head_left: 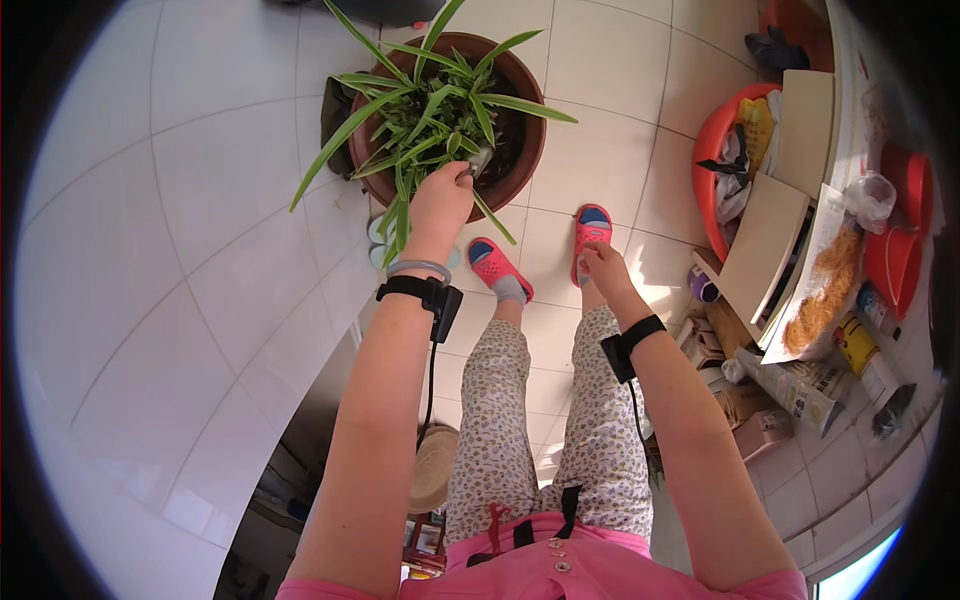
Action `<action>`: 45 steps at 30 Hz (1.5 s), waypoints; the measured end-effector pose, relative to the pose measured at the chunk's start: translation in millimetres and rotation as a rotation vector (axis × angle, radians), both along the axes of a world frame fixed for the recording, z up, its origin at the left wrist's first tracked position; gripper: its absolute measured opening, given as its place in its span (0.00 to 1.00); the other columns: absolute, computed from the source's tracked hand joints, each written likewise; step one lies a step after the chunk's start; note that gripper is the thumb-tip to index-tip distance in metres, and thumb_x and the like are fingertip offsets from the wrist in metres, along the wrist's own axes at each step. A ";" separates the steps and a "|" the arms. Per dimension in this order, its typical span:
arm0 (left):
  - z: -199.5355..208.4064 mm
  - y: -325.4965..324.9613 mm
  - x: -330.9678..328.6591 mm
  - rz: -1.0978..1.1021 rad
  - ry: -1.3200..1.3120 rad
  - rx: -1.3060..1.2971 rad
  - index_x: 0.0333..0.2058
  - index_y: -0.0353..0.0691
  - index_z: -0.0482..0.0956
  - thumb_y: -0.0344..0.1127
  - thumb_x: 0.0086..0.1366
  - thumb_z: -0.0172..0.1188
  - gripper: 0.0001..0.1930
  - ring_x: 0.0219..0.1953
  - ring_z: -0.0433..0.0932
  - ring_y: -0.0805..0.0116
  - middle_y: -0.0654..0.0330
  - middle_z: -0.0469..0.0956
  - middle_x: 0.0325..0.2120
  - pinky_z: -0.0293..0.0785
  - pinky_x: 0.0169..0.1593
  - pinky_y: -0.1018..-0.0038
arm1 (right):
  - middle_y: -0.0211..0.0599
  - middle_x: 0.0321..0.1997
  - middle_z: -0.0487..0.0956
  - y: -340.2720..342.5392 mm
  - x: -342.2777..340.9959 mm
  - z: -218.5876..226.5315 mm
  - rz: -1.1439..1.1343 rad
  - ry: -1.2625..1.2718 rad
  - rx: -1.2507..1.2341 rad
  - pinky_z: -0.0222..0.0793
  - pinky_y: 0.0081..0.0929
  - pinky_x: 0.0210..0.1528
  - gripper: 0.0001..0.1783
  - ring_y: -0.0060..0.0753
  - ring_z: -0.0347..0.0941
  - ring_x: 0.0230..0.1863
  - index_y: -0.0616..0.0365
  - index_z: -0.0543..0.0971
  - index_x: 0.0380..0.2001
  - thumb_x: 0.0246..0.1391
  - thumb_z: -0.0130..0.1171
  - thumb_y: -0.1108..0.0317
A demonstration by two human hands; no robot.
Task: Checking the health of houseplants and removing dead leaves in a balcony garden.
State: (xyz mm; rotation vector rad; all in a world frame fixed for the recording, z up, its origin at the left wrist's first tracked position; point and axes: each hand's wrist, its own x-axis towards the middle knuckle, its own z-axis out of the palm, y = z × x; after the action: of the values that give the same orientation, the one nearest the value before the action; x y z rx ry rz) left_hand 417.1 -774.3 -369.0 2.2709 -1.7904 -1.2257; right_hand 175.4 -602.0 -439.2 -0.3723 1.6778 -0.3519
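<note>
A spider plant with long, pale-edged green leaves grows in a round brown pot on the floor. My left hand reaches to the near side of the pot, its fingers pinched together at the plant's base. What lies between those fingertips is too small to make out; a whitish patch shows just beyond them. Over the right slipper, apart from the plant, my right hand hangs with its fingers curled closed. Whether it holds anything is hidden.
White wall tiles rise at the left. On the right stand a red basin full of bags, a pale cabinet, and a clear bag of orange-brown flakes. My feet, in pink slippers, stand near the pot.
</note>
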 end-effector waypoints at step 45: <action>0.8 -0.7 -9.2 -0.068 -0.041 0.123 0.43 0.41 0.79 0.40 0.61 0.53 0.15 0.40 0.77 0.51 0.50 0.79 0.38 0.72 0.44 0.64 | 0.39 0.28 0.79 14.6 -12.0 -13.2 0.135 0.092 -0.025 0.70 0.24 0.34 0.18 0.29 0.76 0.30 0.65 0.75 0.44 0.57 0.50 0.63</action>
State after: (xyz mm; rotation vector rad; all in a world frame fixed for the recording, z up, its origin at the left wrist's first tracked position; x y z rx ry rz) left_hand 408.0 -775.0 -368.1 2.3327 -1.8709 -1.3461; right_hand 163.4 -587.4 -452.4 -0.5244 1.7284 -0.2586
